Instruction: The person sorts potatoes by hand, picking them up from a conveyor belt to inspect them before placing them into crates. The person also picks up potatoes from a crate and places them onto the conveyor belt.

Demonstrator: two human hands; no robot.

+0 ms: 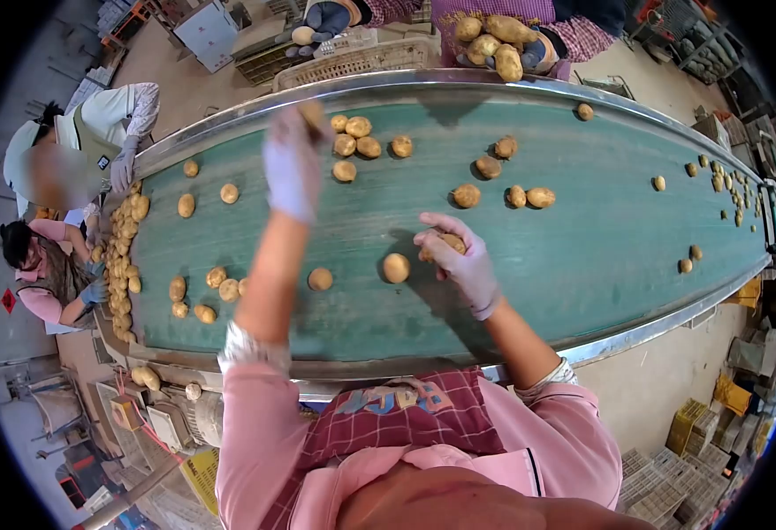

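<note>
The right hand [460,263], gloved, rests low over the middle of the green belt [582,256], its fingers [437,252] curled round a brown potato [449,240], of which only the top shows between them. Its long axis cannot be told. Just beside these fingers, on the side toward the left arm and a little nearer the body, lies a loose potato [396,268]. It is nearly round and sits apart from the glove by a thin strip of belt. The right hand is far the nearer to it. The left hand [292,168] is stretched well away across the belt and blurred. Its fingers seem closed on a raised potato [314,115] up at the far rim [229,124], just beside a cluster [357,137] of four or five. Another single potato [320,279] lies under the left forearm, close to the loose one. Around the right hand the belt is bare toward the near rim [635,336] and out to the right, where only scattered small ones lie well apart. To the left, potatoes bank in a row [123,256] at the belt's end, where a co-worker's sleeve [145,102] reaches in. Across the belt another person's hands hold a heap [494,40].
</note>
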